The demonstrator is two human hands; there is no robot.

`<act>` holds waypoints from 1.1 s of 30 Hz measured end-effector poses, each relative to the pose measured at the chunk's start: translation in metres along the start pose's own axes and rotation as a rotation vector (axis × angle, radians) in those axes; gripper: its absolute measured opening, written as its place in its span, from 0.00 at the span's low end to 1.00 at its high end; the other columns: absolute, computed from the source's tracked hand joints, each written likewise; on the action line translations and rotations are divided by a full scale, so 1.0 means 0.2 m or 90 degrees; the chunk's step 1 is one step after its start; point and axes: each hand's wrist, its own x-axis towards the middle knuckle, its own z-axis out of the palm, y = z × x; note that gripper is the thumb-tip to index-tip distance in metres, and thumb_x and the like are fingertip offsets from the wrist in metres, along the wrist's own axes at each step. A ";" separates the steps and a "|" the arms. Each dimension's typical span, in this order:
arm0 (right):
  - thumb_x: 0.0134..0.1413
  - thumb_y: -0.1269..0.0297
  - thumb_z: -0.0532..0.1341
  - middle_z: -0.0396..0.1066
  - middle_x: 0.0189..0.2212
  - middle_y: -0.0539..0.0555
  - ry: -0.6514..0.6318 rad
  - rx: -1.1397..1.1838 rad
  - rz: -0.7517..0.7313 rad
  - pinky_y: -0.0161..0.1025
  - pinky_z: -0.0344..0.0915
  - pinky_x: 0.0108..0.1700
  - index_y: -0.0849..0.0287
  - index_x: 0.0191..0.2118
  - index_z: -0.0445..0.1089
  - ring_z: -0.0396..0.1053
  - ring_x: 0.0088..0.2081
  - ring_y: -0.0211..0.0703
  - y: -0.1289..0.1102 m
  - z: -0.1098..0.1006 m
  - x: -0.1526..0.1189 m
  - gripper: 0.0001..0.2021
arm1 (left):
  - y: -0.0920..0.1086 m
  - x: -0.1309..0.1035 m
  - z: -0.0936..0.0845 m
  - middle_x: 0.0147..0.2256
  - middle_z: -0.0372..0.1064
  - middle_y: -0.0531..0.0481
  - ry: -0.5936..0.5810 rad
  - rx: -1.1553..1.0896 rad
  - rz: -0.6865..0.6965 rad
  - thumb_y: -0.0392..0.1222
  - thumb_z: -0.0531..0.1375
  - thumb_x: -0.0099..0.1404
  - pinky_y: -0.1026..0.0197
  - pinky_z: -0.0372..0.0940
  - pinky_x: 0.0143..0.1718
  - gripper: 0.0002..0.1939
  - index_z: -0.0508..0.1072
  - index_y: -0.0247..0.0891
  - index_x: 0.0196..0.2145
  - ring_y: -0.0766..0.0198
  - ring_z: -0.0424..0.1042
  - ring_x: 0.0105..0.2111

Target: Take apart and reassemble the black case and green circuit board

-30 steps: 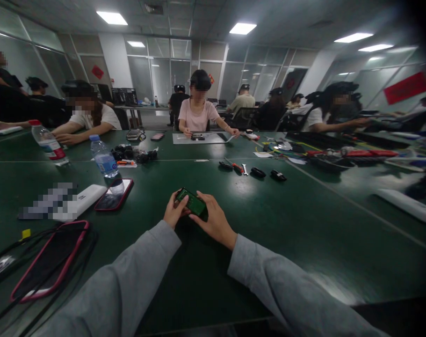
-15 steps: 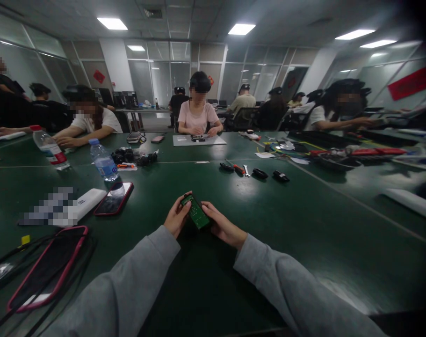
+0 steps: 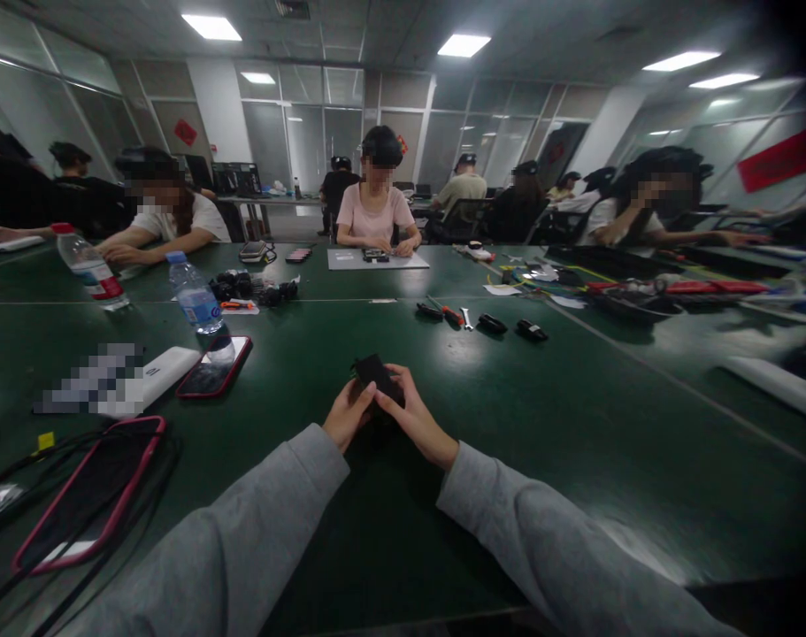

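Observation:
Both my hands hold a circuit board (image 3: 379,370) just over the green table, its dark side facing up towards me. My left hand (image 3: 348,414) grips the board's left edge, thumb on the dark face. On the right side, my right hand (image 3: 418,414) has its fingers closed round the edge, with the thumb resting near the other thumb. The green printed side is turned away, and the lower part of the board is hidden by my hands.
Two phones (image 3: 92,495) (image 3: 215,366) with cables and a white power bank (image 3: 154,380) lie on the left, below two water bottles (image 3: 195,294). Ahead are a screwdriver (image 3: 451,315), a wrench (image 3: 467,318) and black pieces (image 3: 531,329). A person (image 3: 378,208) sits opposite at a grey mat (image 3: 409,261).
The circuit board has been turned over in my hands: its green side faced me before, and now its dark side does. My thumbs have come closer together.

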 end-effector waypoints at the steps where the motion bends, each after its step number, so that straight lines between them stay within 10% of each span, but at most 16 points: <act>1: 0.53 0.53 0.59 0.61 0.43 0.53 -0.015 -0.011 -0.013 0.41 0.62 0.47 0.51 0.53 0.52 0.62 0.46 0.43 0.00 0.00 0.00 0.24 | 0.00 0.00 0.00 0.48 0.67 0.41 0.009 0.006 -0.002 0.45 0.64 0.53 0.57 0.65 0.45 0.23 0.67 0.38 0.46 0.58 0.70 0.45; 14: 0.54 0.53 0.58 0.60 0.48 0.53 0.044 -0.048 -0.063 0.42 0.57 0.54 0.54 0.54 0.55 0.59 0.50 0.43 -0.02 -0.04 0.02 0.23 | 0.04 0.07 -0.09 0.41 0.71 0.42 0.024 0.077 0.053 0.49 0.64 0.52 0.58 0.70 0.33 0.25 0.66 0.36 0.45 0.59 0.74 0.34; 23: 0.48 0.50 0.62 0.67 0.44 0.51 0.146 0.338 0.173 0.35 0.66 0.38 0.55 0.44 0.63 0.67 0.42 0.41 -0.01 -0.24 0.13 0.20 | 0.09 0.08 -0.12 0.38 0.73 0.39 -0.007 -0.016 0.024 0.53 0.60 0.56 0.51 0.69 0.36 0.24 0.63 0.34 0.44 0.56 0.75 0.33; 33: 0.49 0.52 0.61 0.68 0.42 0.51 0.180 0.189 0.163 0.37 0.66 0.37 0.54 0.49 0.62 0.68 0.39 0.42 0.04 -0.24 0.12 0.23 | 0.13 0.07 -0.11 0.39 0.73 0.40 0.042 -0.044 -0.024 0.53 0.58 0.58 0.57 0.69 0.34 0.22 0.65 0.33 0.43 0.56 0.75 0.35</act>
